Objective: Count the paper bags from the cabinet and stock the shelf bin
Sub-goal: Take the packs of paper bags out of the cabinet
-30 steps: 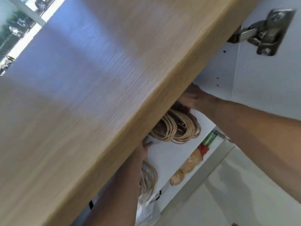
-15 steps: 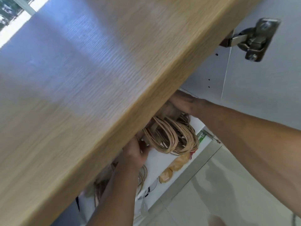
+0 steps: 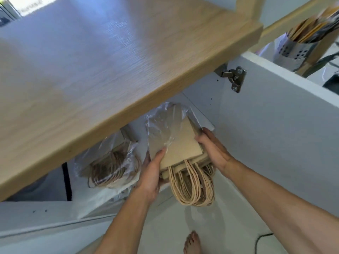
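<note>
A stack of brown paper bags (image 3: pixel 180 143) with twisted paper handles hanging down sits half out of a clear plastic wrap (image 3: pixel 161 123), just below the wooden counter edge. My left hand (image 3: pixel 151 173) grips the stack's left lower corner, thumb on top. My right hand (image 3: pixel 212 147) holds the right side of the stack, fingers curled round its edge. A second bundle of paper bags (image 3: pixel 111 167) in clear plastic lies inside the cabinet to the left.
The wooden countertop (image 3: pixel 95 66) overhangs the cabinet. The white cabinet door (image 3: pixel 275 136) stands open at right with a metal hinge (image 3: pixel 233 77). A perforated metal holder (image 3: pixel 295 52) with brown paper items stands on the counter at top right. A bare foot (image 3: pixel 191 242) and a black cable (image 3: pixel 260 241) are on the floor.
Both hands have drawn the stack of bags out from deep under the counter into open view, and the view has pulled back from the cabinet.
</note>
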{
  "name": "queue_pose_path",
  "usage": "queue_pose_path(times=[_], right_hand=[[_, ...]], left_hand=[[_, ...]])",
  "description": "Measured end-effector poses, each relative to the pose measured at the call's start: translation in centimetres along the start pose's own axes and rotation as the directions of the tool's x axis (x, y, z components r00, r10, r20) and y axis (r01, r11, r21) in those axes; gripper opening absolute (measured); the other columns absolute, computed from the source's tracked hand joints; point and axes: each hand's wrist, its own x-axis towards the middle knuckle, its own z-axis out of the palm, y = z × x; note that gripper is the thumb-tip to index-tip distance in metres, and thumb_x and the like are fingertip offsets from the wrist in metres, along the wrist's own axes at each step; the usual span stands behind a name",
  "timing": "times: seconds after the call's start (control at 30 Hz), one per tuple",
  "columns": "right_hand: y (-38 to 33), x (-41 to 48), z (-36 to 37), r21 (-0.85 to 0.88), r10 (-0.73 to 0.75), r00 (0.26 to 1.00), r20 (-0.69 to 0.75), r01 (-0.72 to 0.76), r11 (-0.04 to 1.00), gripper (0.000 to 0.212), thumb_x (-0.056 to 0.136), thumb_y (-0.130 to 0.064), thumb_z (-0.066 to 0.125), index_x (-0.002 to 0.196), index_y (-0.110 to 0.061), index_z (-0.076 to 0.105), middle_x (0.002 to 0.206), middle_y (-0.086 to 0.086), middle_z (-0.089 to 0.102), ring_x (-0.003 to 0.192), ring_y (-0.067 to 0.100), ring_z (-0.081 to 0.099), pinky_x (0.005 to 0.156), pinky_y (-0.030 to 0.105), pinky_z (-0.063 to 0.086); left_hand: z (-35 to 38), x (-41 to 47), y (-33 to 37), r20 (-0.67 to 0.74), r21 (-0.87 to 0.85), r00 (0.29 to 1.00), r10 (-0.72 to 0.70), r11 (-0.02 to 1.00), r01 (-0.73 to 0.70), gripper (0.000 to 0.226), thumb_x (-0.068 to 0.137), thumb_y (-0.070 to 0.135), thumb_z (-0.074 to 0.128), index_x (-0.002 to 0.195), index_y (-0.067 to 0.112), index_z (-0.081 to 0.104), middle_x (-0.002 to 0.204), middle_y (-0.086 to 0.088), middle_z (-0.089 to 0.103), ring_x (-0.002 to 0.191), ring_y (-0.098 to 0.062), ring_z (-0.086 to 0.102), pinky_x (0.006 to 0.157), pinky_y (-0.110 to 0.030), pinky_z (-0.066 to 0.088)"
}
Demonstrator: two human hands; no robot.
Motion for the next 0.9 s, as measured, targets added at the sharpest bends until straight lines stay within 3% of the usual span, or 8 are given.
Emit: queue_pose_path(times=[0.13, 0.23, 0.33, 0.5, 0.63, 0.83, 0.9], right_hand=[[-0.2, -4.7, -0.9, 0.033, 0.018, 1.0, 0.0, -0.018, 0.999, 0.071, 0.067, -0.063, 0.047, 0.135, -0.045, 0.038, 0.13, -0.007, 0.057, 0.117, 0.021, 0.053, 0.104, 0.049, 0.04], [-0.5, -8.1, -1.9, 0.034, 0.024, 1.0, -0.011, -0.024, 0.999, 0.083, 0.064, -0.065, 0.049, 0.142, -0.043, 0.032, 0.137, -0.005, 0.053, 0.122, 0.021, 0.051, 0.107, 0.049, 0.038], [-2.0, -12.0, -2.5, 0.029, 0.011, 1.0, -0.003, -0.01, 1.0, 0.081, 0.069, -0.059, 0.05, 0.145, -0.037, 0.032, 0.132, -0.007, 0.054, 0.119, 0.02, 0.051, 0.106, 0.044, 0.038], [-4.1, -18.4, -3.0, 0.065, -0.022, 1.0, -0.001, 0.022, 0.998, 0.084, 0.07, -0.056, 0.051, 0.147, -0.033, 0.029, 0.135, -0.01, 0.045, 0.123, 0.015, 0.044, 0.109, 0.041, 0.034], [-4.7, -23.1, -3.8, 0.109, -0.009, 1.0, -0.007, 0.01, 0.994, 0.087, 0.062, -0.066, 0.055, 0.143, -0.04, 0.034, 0.143, -0.007, 0.047, 0.129, 0.018, 0.046, 0.111, 0.048, 0.034], [-8.9, -30.1, -4.6, 0.12, -0.075, 0.997, -0.001, 0.075, 0.99, 0.094, 0.059, -0.064, 0.055, 0.146, -0.034, 0.034, 0.143, -0.008, 0.045, 0.132, 0.015, 0.042, 0.112, 0.042, 0.031], [-10.4, -31.7, -4.8, 0.123, -0.108, 0.994, 0.007, 0.106, 0.987, 0.094, 0.058, -0.065, 0.055, 0.145, -0.037, 0.034, 0.143, -0.008, 0.045, 0.133, 0.016, 0.042, 0.112, 0.045, 0.032]], left_hand=[[0.9, -4.7, -0.9, -0.038, -0.049, 0.999, -0.015, 0.999, 0.013, 0.051, 0.083, 0.043, 0.066, 0.132, 0.038, 0.051, 0.118, -0.005, 0.068, 0.106, -0.03, 0.065, 0.071, -0.042, 0.058], [2.1, -8.6, -0.9, -0.046, -0.076, 0.999, -0.016, 0.997, 0.012, 0.051, 0.086, 0.041, 0.066, 0.133, 0.04, 0.048, 0.12, -0.002, 0.066, 0.107, -0.027, 0.065, 0.078, -0.05, 0.059], [2.8, -13.1, -0.1, -0.08, -0.084, 0.997, -0.018, 0.996, 0.011, 0.05, 0.085, 0.039, 0.067, 0.132, 0.038, 0.049, 0.119, -0.002, 0.067, 0.106, -0.028, 0.065, 0.084, -0.059, 0.055], [3.3, -20.0, 1.6, -0.1, -0.071, 0.995, 0.022, 0.997, -0.029, 0.054, 0.086, 0.034, 0.067, 0.136, 0.032, 0.047, 0.123, -0.004, 0.066, 0.109, -0.027, 0.064, 0.097, -0.055, 0.049], [3.9, -25.4, 2.9, -0.074, -0.028, 0.996, 0.044, 0.999, -0.047, 0.05, 0.089, 0.032, 0.064, 0.136, 0.032, 0.047, 0.118, -0.003, 0.068, 0.1, -0.022, 0.067, 0.09, -0.046, 0.055], [4.5, -33.7, 6.1, -0.078, -0.025, 0.991, 0.108, 0.994, -0.111, 0.039, 0.091, 0.031, 0.063, 0.127, 0.036, 0.052, 0.105, 0.004, 0.073, 0.085, -0.014, 0.072, 0.062, -0.031, 0.058], [4.5, -35.6, 7.3, -0.083, -0.023, 0.985, 0.15, 0.988, -0.152, 0.036, 0.089, 0.033, 0.063, 0.124, 0.036, 0.055, 0.103, 0.007, 0.075, 0.085, -0.012, 0.073, 0.072, -0.033, 0.059]])
